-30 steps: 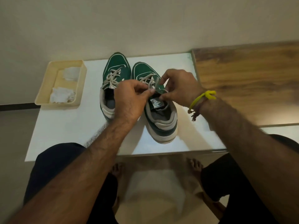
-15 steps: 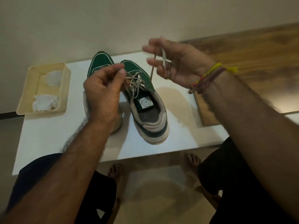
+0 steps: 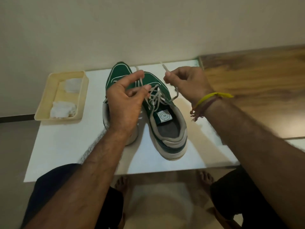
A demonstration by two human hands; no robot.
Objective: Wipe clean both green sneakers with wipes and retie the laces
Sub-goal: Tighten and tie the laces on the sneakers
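Two green sneakers with pale soles stand side by side on the white table [image 3: 66, 146], toes pointing away from me. The right sneaker [image 3: 166, 129] has loose beige laces [image 3: 156, 96] over its tongue. My left hand [image 3: 127, 100] hovers over the left sneaker [image 3: 118, 71], hiding most of it, and pinches one lace end between thumb and fingers. My right hand [image 3: 186, 81] is raised beside the right sneaker's toe and pinches the other lace end, whose tip sticks up.
A cream tray [image 3: 47, 93] with crumpled white wipes [image 3: 63, 109] sits at the table's left. A wooden surface [image 3: 255, 90] adjoins the table on the right. A pale wall rises behind. My knees and bare feet show below the table's near edge.
Both hands left the right sneaker's tongue and pulled the lace ends apart. My right hand rose with its lace end, then came lower; the left hand shifted slightly left.
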